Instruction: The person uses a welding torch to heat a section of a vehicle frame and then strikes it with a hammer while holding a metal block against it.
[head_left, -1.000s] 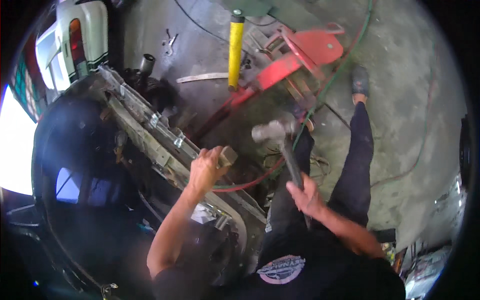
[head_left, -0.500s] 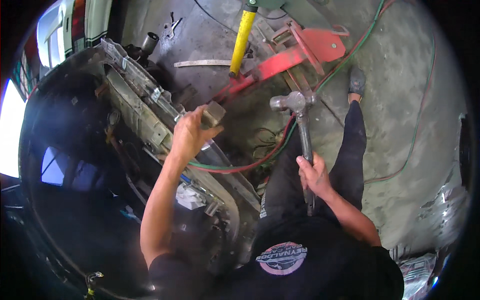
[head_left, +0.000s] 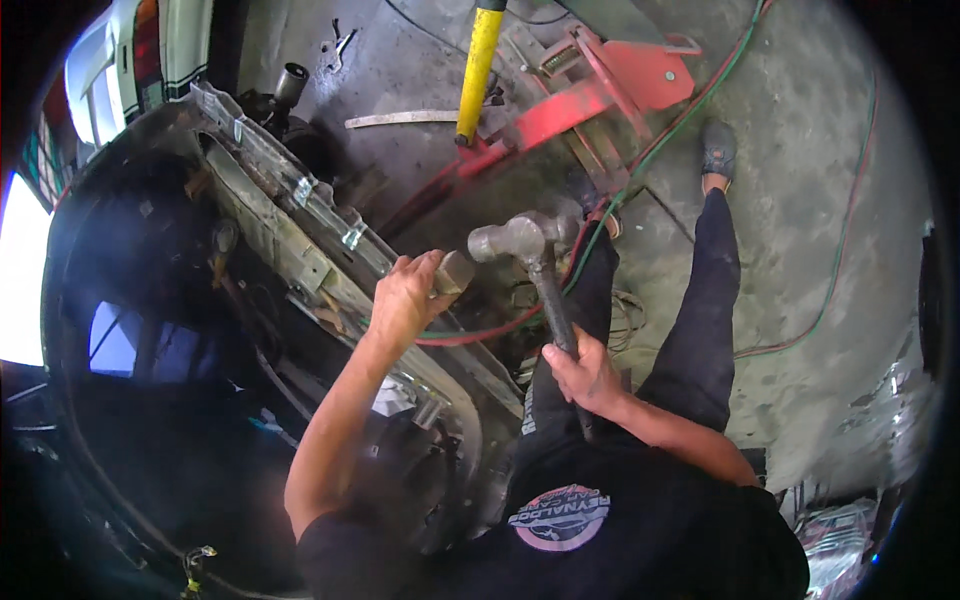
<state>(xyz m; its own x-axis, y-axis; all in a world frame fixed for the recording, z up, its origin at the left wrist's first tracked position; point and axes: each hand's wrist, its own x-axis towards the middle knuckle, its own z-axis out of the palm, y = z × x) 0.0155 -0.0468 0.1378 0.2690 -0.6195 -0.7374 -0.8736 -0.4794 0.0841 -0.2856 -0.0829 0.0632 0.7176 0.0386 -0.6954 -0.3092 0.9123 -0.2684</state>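
Observation:
My right hand [head_left: 585,372] is wrapped round the dark handle of a ball-peen hammer [head_left: 520,238], held in front of my body. The hammer's face points left, close to a worn block [head_left: 455,273] with a flat end, whose material I cannot make out. My left hand [head_left: 403,300] grips that block from its left side. Below and left of the left hand runs the long metal front panel [head_left: 275,205] of a dark car; its edge is rough and bent in places.
A red floor jack [head_left: 565,115] with a yellow handle [head_left: 478,75] stands ahead. Red and green hoses [head_left: 655,165] cross the floor and pass by my legs. The dark car body [head_left: 150,420] fills the left side. A curved metal strip [head_left: 402,118] lies on the concrete.
The hammer has moved left and slightly down, its head nearing the block. My left hand has shifted right and down with the block, away from the panel's edge.

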